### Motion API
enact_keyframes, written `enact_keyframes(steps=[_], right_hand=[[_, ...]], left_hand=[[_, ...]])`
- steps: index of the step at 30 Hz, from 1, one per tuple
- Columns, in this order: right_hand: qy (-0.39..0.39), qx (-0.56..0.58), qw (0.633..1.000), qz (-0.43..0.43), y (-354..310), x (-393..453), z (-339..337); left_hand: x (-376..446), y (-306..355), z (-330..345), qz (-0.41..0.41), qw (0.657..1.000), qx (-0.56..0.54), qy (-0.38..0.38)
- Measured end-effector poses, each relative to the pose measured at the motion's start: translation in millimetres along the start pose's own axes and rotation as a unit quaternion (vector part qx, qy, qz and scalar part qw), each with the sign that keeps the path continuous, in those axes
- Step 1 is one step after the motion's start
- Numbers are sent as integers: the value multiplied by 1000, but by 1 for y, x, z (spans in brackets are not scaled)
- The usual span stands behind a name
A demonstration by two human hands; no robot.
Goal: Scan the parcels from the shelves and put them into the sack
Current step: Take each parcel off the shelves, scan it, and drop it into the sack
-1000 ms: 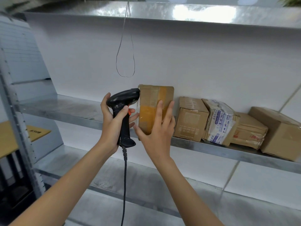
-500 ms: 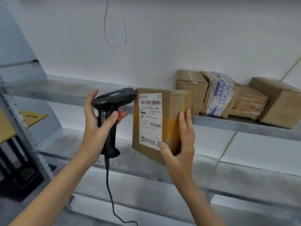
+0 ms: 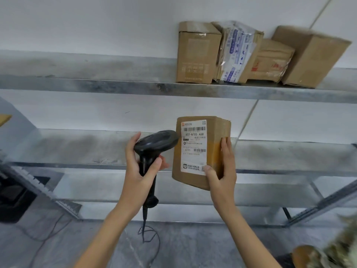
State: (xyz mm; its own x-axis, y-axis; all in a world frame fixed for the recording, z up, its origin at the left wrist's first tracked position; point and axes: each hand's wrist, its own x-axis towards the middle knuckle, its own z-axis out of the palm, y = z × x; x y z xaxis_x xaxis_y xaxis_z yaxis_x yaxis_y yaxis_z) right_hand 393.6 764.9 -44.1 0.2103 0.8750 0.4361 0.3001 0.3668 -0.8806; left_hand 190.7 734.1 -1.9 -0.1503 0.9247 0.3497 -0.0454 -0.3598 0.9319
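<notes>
My right hand [image 3: 222, 176] grips the labelled parcel [image 3: 201, 151], fingers curled round its edge; just left, my left hand [image 3: 139, 169] wraps the scanner [image 3: 154, 144]. Four parcels [image 3: 199, 53] sit on the shelf [image 3: 96, 86] above.

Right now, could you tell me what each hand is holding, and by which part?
The left hand grips the scanner by its handle. The right hand holds the parcel at its lower right corner, thumb on the label side.
</notes>
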Motion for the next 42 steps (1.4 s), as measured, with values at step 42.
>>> enact_keyframes(steps=[42], right_hand=[[59, -79, 995, 31, 41, 0, -85]], left_hand=[[-29, -10, 108, -12, 999, 20, -33]])
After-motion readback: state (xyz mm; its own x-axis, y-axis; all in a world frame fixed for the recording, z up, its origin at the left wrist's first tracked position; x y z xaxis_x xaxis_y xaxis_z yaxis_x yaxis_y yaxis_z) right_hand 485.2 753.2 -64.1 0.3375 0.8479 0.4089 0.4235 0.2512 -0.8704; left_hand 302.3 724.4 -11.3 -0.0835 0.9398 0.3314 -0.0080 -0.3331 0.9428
